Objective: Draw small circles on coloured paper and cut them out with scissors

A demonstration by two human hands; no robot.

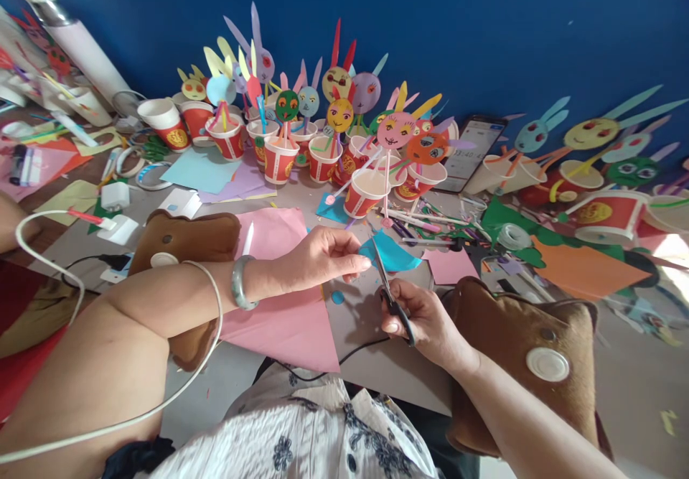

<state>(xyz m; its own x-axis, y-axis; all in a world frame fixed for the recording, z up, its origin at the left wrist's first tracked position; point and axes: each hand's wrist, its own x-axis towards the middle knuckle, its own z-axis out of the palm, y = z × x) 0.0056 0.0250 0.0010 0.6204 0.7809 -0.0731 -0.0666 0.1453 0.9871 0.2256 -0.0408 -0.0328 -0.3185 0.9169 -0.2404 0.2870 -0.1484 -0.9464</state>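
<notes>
My left hand (328, 255) pinches the left end of a piece of blue paper (397, 250) above the table. Black-handled scissors (397, 307) are in my right hand (425, 321), its fingers closed round the handles. The scissor blades point up and away from me and meet the blue paper close to my left fingertips. A small blue paper disc (337, 297) lies on the table just below my hands. Under my left forearm is a large sheet of pink paper (291, 328).
Paper cups (367, 193) with paper animal faces on sticks line the blue wall. A phone (476, 152) leans at the back. Brown plush cushions (525, 364) lie on both sides. A white cable (177, 393) crosses my left arm. Orange paper (586, 267) is at right.
</notes>
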